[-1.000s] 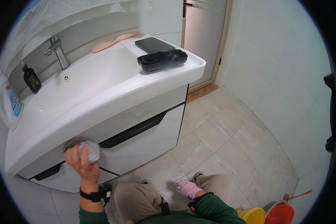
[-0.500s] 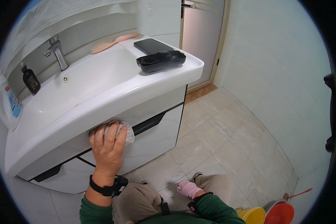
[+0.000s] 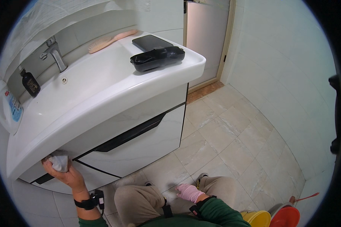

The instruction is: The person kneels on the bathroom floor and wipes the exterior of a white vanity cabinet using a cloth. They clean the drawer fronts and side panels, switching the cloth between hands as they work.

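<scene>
My left hand (image 3: pixel 69 174) is closed around a crumpled whitish cloth (image 3: pixel 59 162). It presses the cloth to the white marble-patterned vanity cabinet (image 3: pixel 140 142), just under the basin's front rim, near the left dark handle (image 3: pixel 44 178). Part of the cloth and some fingertips are hidden by the hand and the rim. My right hand (image 3: pixel 189 192) wears a pink glove and hangs between my knees with loosely bent fingers a little apart. I see nothing held in it.
On the white basin (image 3: pixel 106 72) stand a black bottle (image 3: pixel 30 83), a white jug (image 3: pixel 9 108) and a faucet (image 3: pixel 57 56). A hairbrush (image 3: pixel 110 41), black case (image 3: pixel 157 59) and dark flat device (image 3: pixel 151 43) lie along its top. Yellow (image 3: pixel 257 218) and red (image 3: pixel 286 217) buckets stand lower right.
My left hand has slid the cloth leftward and down along the cabinet front, from beside the upper dark handle to the left end. My right hand has hardly moved. The view has shifted slightly.
</scene>
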{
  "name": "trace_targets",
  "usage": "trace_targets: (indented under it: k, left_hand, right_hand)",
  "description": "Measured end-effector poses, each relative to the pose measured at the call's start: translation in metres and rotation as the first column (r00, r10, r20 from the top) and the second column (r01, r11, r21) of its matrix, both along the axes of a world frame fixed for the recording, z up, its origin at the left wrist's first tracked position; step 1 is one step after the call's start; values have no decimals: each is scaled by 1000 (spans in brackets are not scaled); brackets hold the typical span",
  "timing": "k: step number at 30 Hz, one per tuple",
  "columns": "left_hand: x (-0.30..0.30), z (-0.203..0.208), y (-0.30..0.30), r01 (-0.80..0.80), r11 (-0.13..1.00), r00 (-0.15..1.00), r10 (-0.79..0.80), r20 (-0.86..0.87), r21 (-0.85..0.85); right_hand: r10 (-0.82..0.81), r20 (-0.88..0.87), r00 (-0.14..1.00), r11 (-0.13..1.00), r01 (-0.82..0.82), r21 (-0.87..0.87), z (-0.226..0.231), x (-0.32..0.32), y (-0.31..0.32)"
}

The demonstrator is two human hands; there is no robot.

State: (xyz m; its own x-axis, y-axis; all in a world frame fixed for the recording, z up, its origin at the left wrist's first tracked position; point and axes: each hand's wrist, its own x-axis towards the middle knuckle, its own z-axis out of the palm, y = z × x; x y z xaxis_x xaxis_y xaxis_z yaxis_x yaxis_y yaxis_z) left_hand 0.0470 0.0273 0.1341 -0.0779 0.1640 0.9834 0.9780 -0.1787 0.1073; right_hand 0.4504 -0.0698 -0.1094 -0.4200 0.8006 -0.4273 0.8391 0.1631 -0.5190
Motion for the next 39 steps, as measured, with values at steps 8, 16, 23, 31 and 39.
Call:
trace_targets:
  k: [8, 16, 23, 31, 39]
  left_hand:
    - [121, 11, 42, 85, 994, 972, -96, -216, -63]
    - [219, 47, 61, 286, 928, 866, -357, -350, -240]
    - [289, 62, 87, 413, 858, 744, -511, -430, -305]
    - [318, 63, 96, 436, 800, 606, -599, -523, -411]
    - [253, 74, 79, 371, 852, 710, -516, -479, -368]
  right_hand:
    - [-32, 4, 999, 999, 32, -17, 10, 2, -4]
    - [23, 14, 1000, 1000, -23, 13, 14, 0, -5]
    - [33, 30, 999, 999, -33, -13, 25, 5, -7]
    - [21, 25, 999, 999, -20, -35, 28, 12, -8]
    - [-11, -2, 1000, 997, 11, -78, 17, 15, -8]
